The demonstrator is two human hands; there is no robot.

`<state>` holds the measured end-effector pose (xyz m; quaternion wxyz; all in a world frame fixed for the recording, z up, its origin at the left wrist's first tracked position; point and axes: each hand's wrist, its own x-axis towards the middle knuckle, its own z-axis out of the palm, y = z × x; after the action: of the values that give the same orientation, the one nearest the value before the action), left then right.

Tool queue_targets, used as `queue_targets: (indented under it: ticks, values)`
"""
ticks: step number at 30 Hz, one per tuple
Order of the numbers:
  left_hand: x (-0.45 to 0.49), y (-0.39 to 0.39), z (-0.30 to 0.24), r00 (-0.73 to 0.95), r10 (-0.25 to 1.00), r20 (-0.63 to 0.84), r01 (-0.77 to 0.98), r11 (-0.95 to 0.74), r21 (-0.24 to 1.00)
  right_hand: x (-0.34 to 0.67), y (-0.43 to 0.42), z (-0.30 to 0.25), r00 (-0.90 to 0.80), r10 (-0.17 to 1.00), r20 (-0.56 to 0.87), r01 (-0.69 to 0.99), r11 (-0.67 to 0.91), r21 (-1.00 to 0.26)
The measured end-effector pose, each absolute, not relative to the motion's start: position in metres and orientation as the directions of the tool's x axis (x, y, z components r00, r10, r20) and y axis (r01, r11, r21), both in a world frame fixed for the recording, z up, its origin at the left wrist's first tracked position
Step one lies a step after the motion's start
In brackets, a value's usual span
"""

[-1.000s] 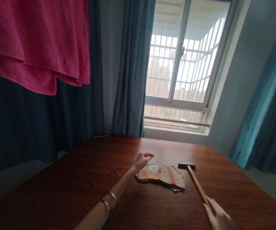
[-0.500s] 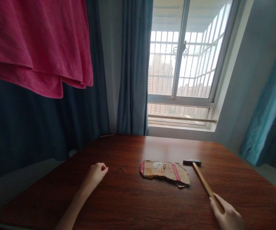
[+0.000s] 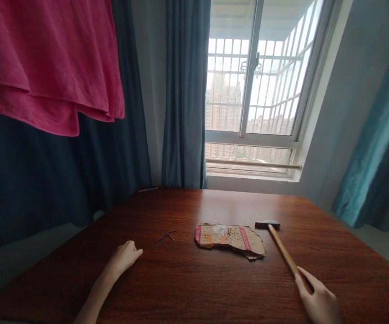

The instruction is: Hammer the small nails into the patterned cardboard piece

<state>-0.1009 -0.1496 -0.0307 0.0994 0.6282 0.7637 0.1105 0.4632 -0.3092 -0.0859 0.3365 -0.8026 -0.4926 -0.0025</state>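
Note:
My right hand (image 3: 318,294) is at the lower right, its fingers and thumb around the end of a hammer's wooden handle. The hammer (image 3: 284,247) lies on the table with its dark head pointing away from me. To its left lies a flat, torn piece of printed cardboard (image 3: 230,238) with pink bands and a ragged edge. My left hand (image 3: 126,256) rests on the tabletop in a loose fist, and nothing shows in it. Just beyond its fingers, not touching it, several thin dark nails (image 3: 165,238) lie loosely crossed.
A brown wooden table (image 3: 194,288) spreads in front of me. A pink towel (image 3: 52,67) hangs at the upper left before dark blue curtains (image 3: 184,99). Behind the table is a barred window (image 3: 248,139). A thin strip-like object (image 3: 147,189) lies at the far left edge.
My left hand has drawn back to the left, away from the nails, and its fingers have curled in more. The right hand still holds the hammer. The view has shifted slightly.

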Motion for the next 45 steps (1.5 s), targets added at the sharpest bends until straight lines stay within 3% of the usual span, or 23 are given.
queue_targets:
  ticks: [7, 22, 26, 31, 32, 34, 37, 41, 45]
  values:
    - [-0.103, -0.136, -0.030, -0.178, 0.982, -0.058, 0.955, 0.187, 0.230, 0.462, -0.310, -0.083, 0.506, 0.796, 0.333, 0.796, -0.281, -0.537]
    - [-0.100, -0.131, -0.026, -0.233, 0.972, -0.038, 0.937, 0.235, 0.258, 0.458, -0.311, -0.078, 0.511, 0.784, 0.353, 0.797, -0.279, -0.535]
    - [-0.100, -0.136, -0.022, -0.207, 0.978, -0.019, 0.912, 0.200, 0.357, 0.460, -0.312, -0.076, 0.552, 0.762, 0.340, 0.764, -0.298, -0.573]
    - [-0.064, -0.145, 0.008, -0.066, 0.997, 0.040, 0.798, 0.029, 0.602, 0.435, -0.311, -0.047, 0.511, 0.611, 0.605, 0.805, -0.092, -0.587]
    - [-0.048, -0.148, 0.016, -0.006, 0.999, 0.046, 0.749, -0.026, 0.662, 0.423, -0.309, -0.038, 0.509, 0.618, 0.600, 0.783, -0.042, -0.621]
    - [-0.010, -0.158, 0.031, 0.115, 0.991, 0.062, 0.655, -0.123, 0.745, 0.391, -0.303, -0.023, 0.484, 0.753, 0.446, 0.637, 0.046, -0.769]
    - [0.054, -0.180, 0.038, 0.387, 0.908, 0.164, 0.501, -0.356, 0.789, 0.338, -0.291, -0.008, 0.290, 0.928, 0.232, 0.329, 0.131, -0.935]
    - [0.116, -0.208, 0.019, 0.538, 0.804, 0.252, 0.371, -0.495, 0.786, 0.292, -0.279, -0.006, 0.106, 0.982, 0.155, 0.067, 0.149, -0.987]
    - [0.136, -0.220, -0.001, 0.566, 0.782, 0.261, 0.326, -0.503, 0.800, 0.280, -0.277, -0.013, 0.130, 0.974, 0.184, 0.058, 0.177, -0.982]
